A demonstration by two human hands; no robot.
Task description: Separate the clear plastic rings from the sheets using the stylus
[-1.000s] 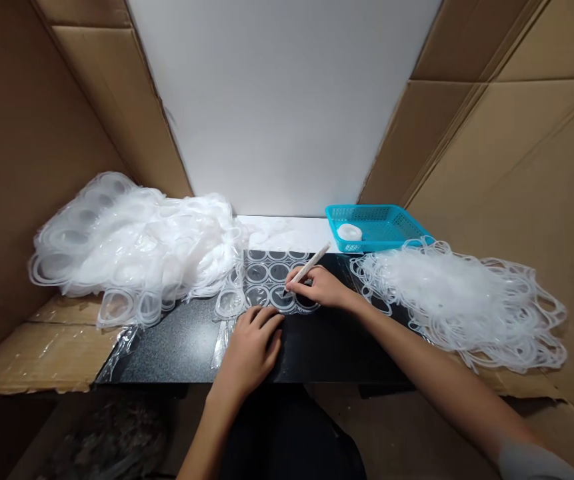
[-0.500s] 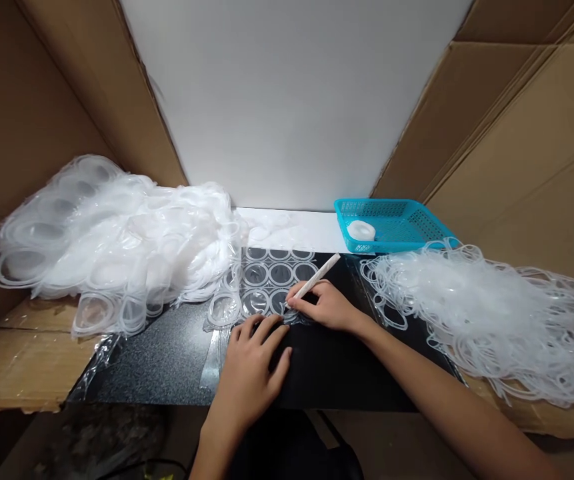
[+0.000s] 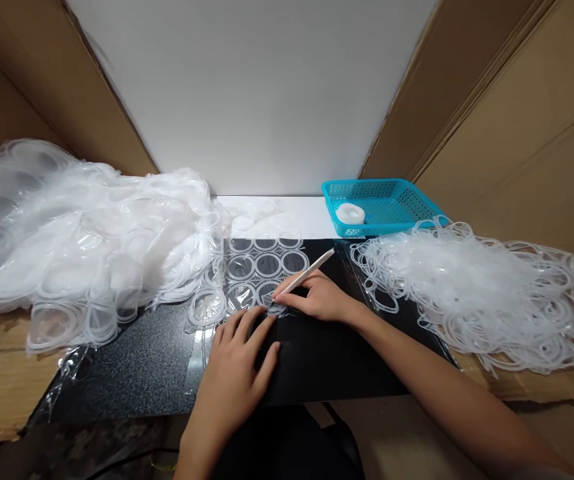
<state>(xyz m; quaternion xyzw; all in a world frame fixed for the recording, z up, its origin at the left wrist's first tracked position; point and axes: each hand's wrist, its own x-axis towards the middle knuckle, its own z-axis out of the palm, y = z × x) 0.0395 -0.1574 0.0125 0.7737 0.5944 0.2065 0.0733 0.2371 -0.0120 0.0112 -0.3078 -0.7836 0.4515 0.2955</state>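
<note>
Black is shown by the bench (image 3: 337, 360), speckled with grey toward its left edge. The clear sheet (image 3: 269, 265) is patterned with rows of whitish rings; the pen (image 3: 311, 269) is coloured off-white. Translucent white is seen in the left-edge heap (image 3: 117, 230) and right-edge heap (image 3: 487, 280). The far-edge basket (image 3: 391, 212) is coloured turquoise, latticed with holes.

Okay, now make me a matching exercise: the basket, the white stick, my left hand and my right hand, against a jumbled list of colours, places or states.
1. Basket
2. White stick
3. Left hand
4. Right hand

A. Palm down, fingers spread
B. Slanted, held in a grip
C. Blue, behind the worktop's black surface
D. Closed in a pinch

Pairs: 1-C, 2-B, 3-A, 4-D
</note>
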